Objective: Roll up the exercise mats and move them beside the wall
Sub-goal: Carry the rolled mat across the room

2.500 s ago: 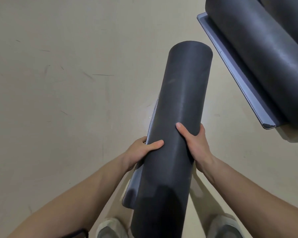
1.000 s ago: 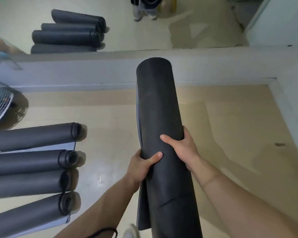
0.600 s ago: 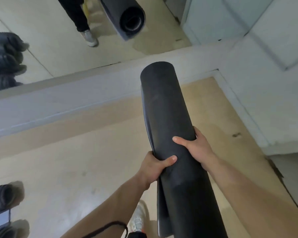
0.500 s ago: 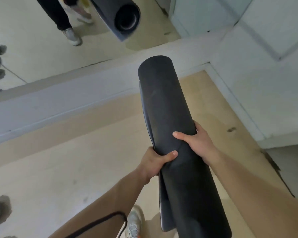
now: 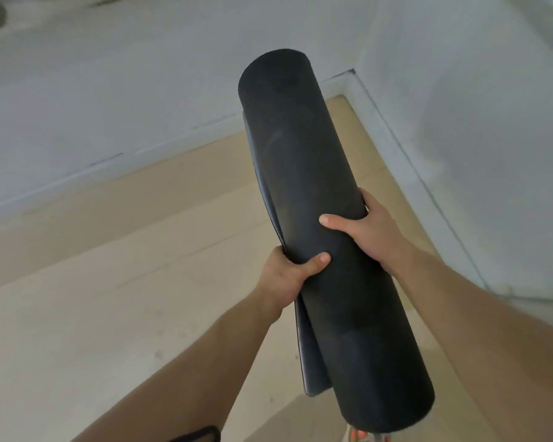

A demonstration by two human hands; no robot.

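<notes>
So compared with half a second back, the view had swung in closer to the corner: the mirror strip with the reflected legs and mat end was gone from the top, and pretty much just plain wall filled that part now. The grip on the mat hadn't changed at all.

The floor (image 5: 77, 314) was a pale beige, smooth sheet kind of surface with a few faint lines running across it, slightly scuffed. It met a pale grey-white wall (image 5: 109, 90) along a low skirting band, and a second wall (image 5: 476, 138) came in from the right, so the two made a corner (image 5: 351, 73) just past the far end of the roll. Top left there was a blurry dark curved thing I couldn't make out.

The rolled mat (image 5: 316, 218) was dark grey, held up in the air off the floor, pointing away toward that corner with its far end higher in view. Its loose outer edge (image 5: 307, 362) hung out a bit on the left side of the roll. The left hand (image 5: 288, 275) was clamped around the roll from the left with the thumb on top, and the right hand (image 5: 364, 231) was wrapped over it from the right, fingers curled round the far side. A bit of shoe (image 5: 358, 437) poked out under the near end.
</notes>
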